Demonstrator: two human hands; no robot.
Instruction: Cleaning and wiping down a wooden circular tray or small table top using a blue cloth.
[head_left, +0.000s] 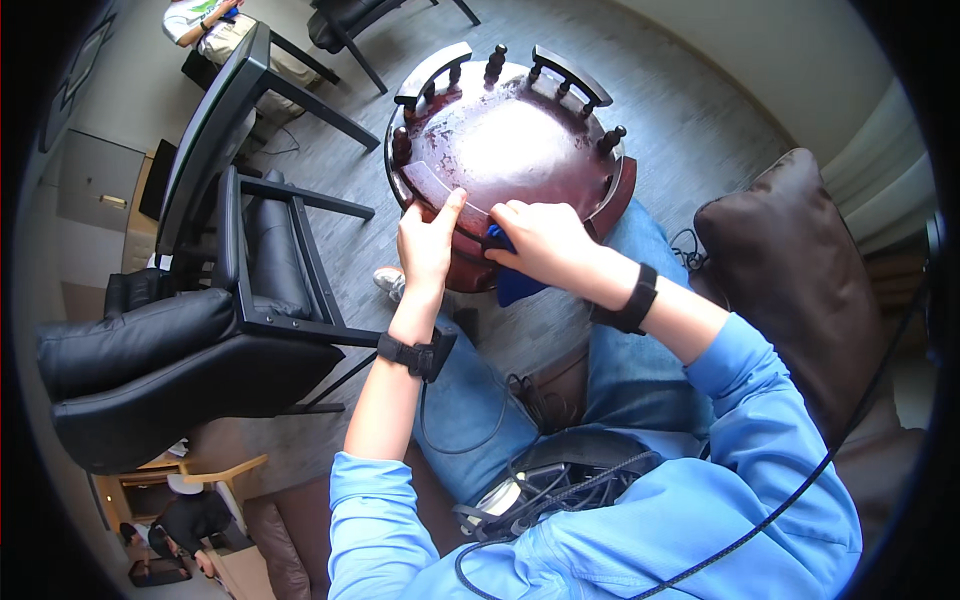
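A round dark red wooden table (505, 150) with a low spindle railing stands in front of my knees. My left hand (428, 240) rests on its near rim, thumb raised against the curved rail piece, fingers curled over the edge. My right hand (540, 240) presses a blue cloth (515, 285) against the same near rim, just right of the left hand. Most of the cloth hangs below the hand; the rest is hidden under the fingers. Both wrists wear black straps.
A black armchair (170, 350) and black chair frames (250, 120) stand to the left. A brown leather cushion (800, 270) lies at my right. Cables and a device (545, 490) sit on my lap. Another person sits far at the upper left (215, 30).
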